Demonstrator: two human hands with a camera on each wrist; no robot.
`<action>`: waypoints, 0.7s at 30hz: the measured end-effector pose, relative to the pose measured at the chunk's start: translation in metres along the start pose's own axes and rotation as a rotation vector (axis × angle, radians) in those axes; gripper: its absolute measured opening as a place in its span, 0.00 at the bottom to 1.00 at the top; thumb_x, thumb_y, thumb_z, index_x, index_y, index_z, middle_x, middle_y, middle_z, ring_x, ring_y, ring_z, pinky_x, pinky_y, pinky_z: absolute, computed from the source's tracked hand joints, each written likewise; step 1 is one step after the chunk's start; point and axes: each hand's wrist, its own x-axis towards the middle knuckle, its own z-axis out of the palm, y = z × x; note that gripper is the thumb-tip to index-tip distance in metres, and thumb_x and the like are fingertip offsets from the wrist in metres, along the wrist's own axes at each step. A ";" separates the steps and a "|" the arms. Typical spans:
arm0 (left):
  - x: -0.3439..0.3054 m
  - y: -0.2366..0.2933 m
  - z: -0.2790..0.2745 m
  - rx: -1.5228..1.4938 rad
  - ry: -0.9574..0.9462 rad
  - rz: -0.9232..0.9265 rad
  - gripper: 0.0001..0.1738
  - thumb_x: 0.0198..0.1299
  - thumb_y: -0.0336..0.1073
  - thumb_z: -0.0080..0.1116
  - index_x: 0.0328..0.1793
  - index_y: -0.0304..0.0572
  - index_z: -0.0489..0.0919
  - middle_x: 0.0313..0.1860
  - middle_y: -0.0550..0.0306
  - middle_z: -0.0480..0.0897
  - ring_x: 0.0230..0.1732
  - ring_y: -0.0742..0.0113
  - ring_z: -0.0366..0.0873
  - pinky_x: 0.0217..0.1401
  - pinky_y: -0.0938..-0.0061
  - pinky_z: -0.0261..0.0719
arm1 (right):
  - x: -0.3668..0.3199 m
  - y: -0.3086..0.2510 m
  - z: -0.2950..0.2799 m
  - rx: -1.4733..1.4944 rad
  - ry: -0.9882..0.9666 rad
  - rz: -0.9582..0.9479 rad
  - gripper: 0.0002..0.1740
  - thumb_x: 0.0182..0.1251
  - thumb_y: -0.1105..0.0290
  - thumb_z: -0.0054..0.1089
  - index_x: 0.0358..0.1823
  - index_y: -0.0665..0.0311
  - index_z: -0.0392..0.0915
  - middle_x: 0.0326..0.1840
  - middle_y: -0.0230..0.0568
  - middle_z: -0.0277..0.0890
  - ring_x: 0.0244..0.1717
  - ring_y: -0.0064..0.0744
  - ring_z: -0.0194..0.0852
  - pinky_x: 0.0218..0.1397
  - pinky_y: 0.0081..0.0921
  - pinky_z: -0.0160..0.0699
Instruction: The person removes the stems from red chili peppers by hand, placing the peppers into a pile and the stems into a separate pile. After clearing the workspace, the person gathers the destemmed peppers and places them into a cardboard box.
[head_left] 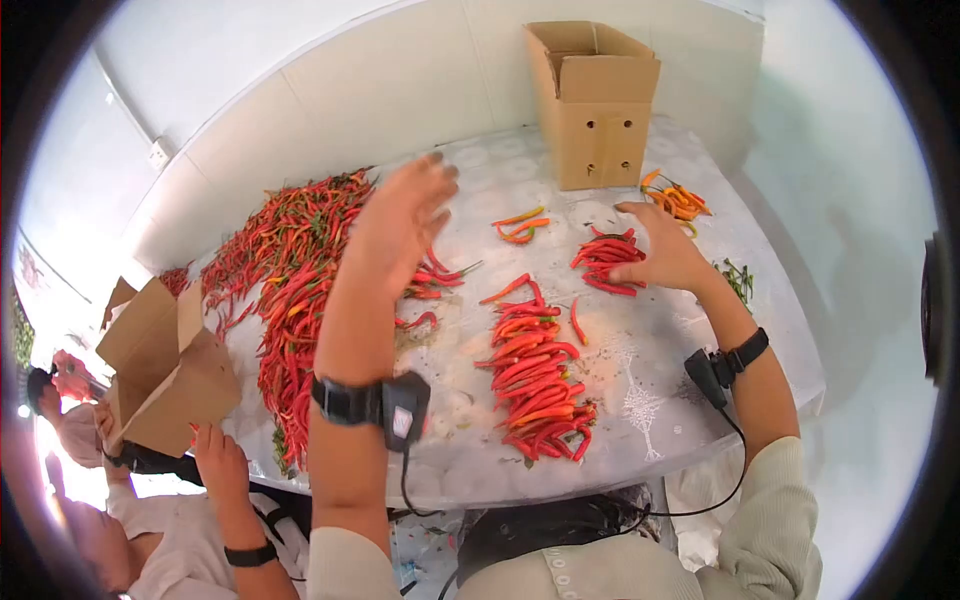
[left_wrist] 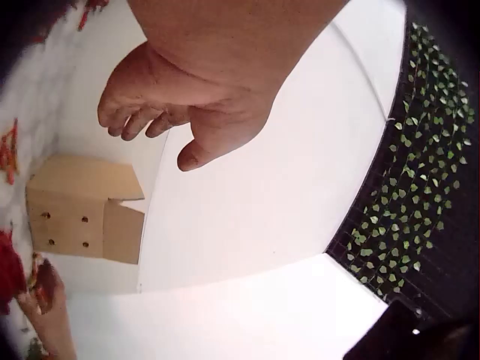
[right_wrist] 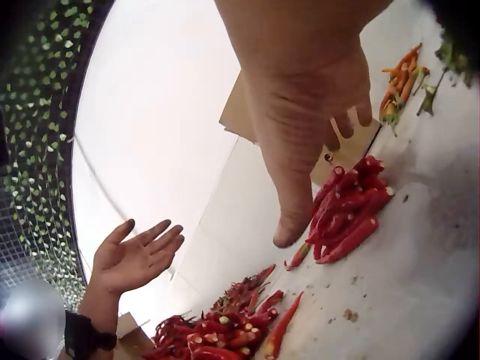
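My left hand [head_left: 400,225] is raised over the table beside a big heap of red chili peppers [head_left: 300,270]. Its fingers are spread, and the left wrist view shows nothing in the palm. My right hand [head_left: 668,250] reaches over the right end of a small bundle of red chilies [head_left: 606,262], thumb on the near side and fingers toward the back. In the right wrist view its thumb [right_wrist: 294,217] extends straight beside that bundle [right_wrist: 352,210], and the fingers are partly hidden behind the hand. A longer stacked row of red chilies [head_left: 535,375] lies in front of me.
An open cardboard box [head_left: 605,130] stands at the back, with orange chilies [head_left: 685,203] beside it. A few yellow-orange chilies [head_left: 522,226] lie mid-table. Green stems [head_left: 738,282] lie at the right. Another person's hand [head_left: 220,465] is near a second open box [head_left: 175,370] at left.
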 end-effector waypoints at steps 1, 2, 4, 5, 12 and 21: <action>-0.011 -0.008 0.004 -0.026 -0.028 0.002 0.29 0.68 0.43 0.53 0.71 0.38 0.66 0.66 0.45 0.74 0.66 0.56 0.71 0.67 0.65 0.68 | 0.000 -0.003 -0.003 -0.042 -0.081 -0.062 0.55 0.36 0.45 0.79 0.65 0.68 0.68 0.66 0.57 0.67 0.68 0.53 0.62 0.71 0.39 0.61; -0.020 -0.019 0.006 -0.051 -0.046 -0.047 0.28 0.67 0.42 0.53 0.70 0.38 0.66 0.65 0.46 0.74 0.66 0.56 0.72 0.67 0.65 0.69 | 0.001 -0.005 -0.003 -0.069 -0.130 -0.068 0.57 0.34 0.45 0.80 0.66 0.67 0.67 0.66 0.57 0.66 0.69 0.55 0.61 0.71 0.40 0.61; -0.035 -0.043 0.006 -0.098 -0.077 -0.136 0.27 0.67 0.41 0.53 0.70 0.38 0.66 0.64 0.46 0.76 0.65 0.56 0.73 0.65 0.65 0.71 | 0.006 -0.012 -0.001 -0.122 -0.228 -0.088 0.60 0.31 0.44 0.81 0.68 0.66 0.65 0.66 0.58 0.65 0.69 0.57 0.59 0.72 0.43 0.59; -0.042 -0.053 0.006 -0.104 -0.047 -0.146 0.27 0.67 0.40 0.53 0.69 0.38 0.67 0.63 0.47 0.76 0.64 0.57 0.74 0.64 0.66 0.72 | 0.007 -0.013 0.001 -0.147 -0.279 -0.099 0.62 0.29 0.44 0.81 0.69 0.65 0.64 0.67 0.58 0.64 0.69 0.58 0.59 0.72 0.44 0.58; -0.074 -0.107 0.000 -0.194 0.201 -0.119 0.17 0.66 0.33 0.52 0.60 0.39 0.72 0.55 0.50 0.81 0.58 0.62 0.78 0.58 0.70 0.76 | 0.024 -0.004 0.016 -0.184 -0.492 -0.109 0.56 0.32 0.51 0.81 0.69 0.56 0.65 0.63 0.54 0.65 0.65 0.55 0.62 0.69 0.39 0.62; -0.080 -0.121 0.002 -0.191 0.271 -0.114 0.11 0.64 0.32 0.54 0.53 0.42 0.76 0.47 0.57 0.83 0.50 0.68 0.80 0.53 0.73 0.76 | 0.037 -0.019 0.011 -0.234 -0.560 -0.032 0.41 0.44 0.56 0.71 0.64 0.57 0.70 0.53 0.56 0.69 0.58 0.56 0.67 0.62 0.42 0.69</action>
